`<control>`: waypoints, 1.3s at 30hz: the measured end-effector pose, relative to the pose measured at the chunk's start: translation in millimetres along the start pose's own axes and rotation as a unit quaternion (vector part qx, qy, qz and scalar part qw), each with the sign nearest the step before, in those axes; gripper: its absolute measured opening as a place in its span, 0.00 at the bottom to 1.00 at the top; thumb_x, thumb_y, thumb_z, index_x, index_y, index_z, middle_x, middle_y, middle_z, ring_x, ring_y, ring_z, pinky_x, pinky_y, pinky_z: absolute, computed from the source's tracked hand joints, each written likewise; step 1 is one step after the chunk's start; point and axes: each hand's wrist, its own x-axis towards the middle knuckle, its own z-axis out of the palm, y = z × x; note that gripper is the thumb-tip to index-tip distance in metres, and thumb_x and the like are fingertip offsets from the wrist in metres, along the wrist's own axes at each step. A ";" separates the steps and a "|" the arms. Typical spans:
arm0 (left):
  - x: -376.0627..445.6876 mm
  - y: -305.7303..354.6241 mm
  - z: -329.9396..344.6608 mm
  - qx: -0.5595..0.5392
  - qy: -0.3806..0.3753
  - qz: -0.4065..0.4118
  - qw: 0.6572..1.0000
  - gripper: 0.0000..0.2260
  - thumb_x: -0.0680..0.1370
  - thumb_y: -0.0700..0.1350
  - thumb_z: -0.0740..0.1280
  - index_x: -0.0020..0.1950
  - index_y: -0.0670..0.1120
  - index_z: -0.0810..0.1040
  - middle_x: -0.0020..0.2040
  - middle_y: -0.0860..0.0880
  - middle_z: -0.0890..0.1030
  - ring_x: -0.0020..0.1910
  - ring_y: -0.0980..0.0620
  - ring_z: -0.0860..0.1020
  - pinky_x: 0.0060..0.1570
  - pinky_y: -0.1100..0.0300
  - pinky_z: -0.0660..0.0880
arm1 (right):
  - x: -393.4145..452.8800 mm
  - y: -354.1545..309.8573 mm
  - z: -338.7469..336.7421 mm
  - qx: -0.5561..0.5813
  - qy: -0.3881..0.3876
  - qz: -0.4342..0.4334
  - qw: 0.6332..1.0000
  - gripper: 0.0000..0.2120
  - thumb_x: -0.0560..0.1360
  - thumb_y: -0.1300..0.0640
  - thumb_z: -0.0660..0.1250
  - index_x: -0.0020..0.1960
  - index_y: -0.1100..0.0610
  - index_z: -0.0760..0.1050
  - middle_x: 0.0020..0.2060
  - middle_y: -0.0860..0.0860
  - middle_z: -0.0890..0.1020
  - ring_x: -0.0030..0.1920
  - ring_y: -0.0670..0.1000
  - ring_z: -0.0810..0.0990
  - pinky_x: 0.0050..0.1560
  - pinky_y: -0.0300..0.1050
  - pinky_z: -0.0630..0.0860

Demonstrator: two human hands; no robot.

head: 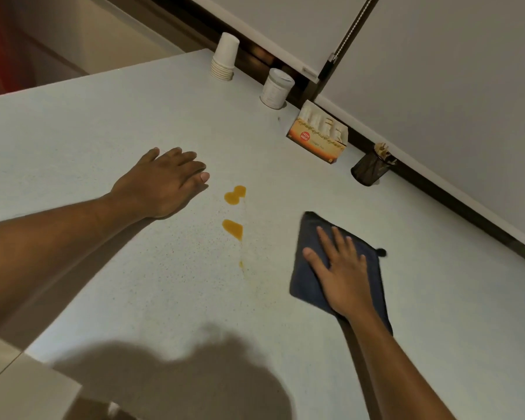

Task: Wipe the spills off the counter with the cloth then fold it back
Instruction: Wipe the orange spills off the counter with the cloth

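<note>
Cloth (pixel 340 268) lies folded on the counter (pixel 134 122), pinned flat under the right hand (pixel 340 269), just right of the orange spills (pixel 234 195).

Right hand's fingers are spread open and pressed palm-down on the dark blue cloth, gripping nothing; a small loop sticks out at the cloth's right corner. Left hand (pixel 161 180) rests flat on the bare counter left of the spills, fingers extended and close together, holding nothing. Two orange puddles and a thin trail sit between the hands. Along the back edge stand cups (pixel 225 57), a jar (pixel 276 87), a box (pixel 317 133) and a mesh holder (pixel 370 166).
</note>
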 end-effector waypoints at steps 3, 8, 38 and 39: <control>-0.3 0.8 -0.8 -0.002 -0.001 -0.006 1.000 0.35 0.83 0.65 0.39 0.78 0.50 0.72 0.82 0.46 0.70 0.84 0.43 0.64 0.79 0.37 0.60 | -24.3 -3.8 -1.7 0.006 -0.007 0.080 0.997 0.42 0.74 0.25 0.37 0.85 0.38 0.44 0.87 0.47 0.46 0.86 0.55 0.43 0.82 0.67 0.42; 0.0 1.3 1.8 -0.004 -0.003 -0.013 1.000 0.37 0.82 0.67 0.37 0.78 0.51 0.71 0.83 0.46 0.69 0.84 0.44 0.62 0.80 0.36 0.58 | -102.3 -53.8 21.4 -0.018 -0.011 0.014 1.000 0.37 0.75 0.22 0.34 0.81 0.31 0.35 0.85 0.42 0.36 0.85 0.53 0.35 0.82 0.64 0.37; -3.3 3.1 4.4 0.013 0.052 -0.073 0.996 0.33 0.84 0.64 0.40 0.83 0.51 0.66 0.87 0.43 0.61 0.87 0.39 0.52 0.83 0.32 0.47 | -86.5 -107.4 25.1 -0.036 -0.038 -0.086 0.995 0.37 0.73 0.21 0.32 0.79 0.28 0.30 0.83 0.38 0.32 0.82 0.49 0.27 0.80 0.61 0.29; -4.1 3.1 5.2 0.015 0.054 -0.084 0.995 0.33 0.84 0.64 0.40 0.83 0.51 0.65 0.87 0.43 0.60 0.87 0.39 0.51 0.82 0.31 0.46 | -79.0 -116.8 24.9 -0.032 -0.040 -0.109 0.993 0.36 0.74 0.21 0.34 0.80 0.28 0.31 0.83 0.38 0.33 0.82 0.50 0.27 0.80 0.62 0.29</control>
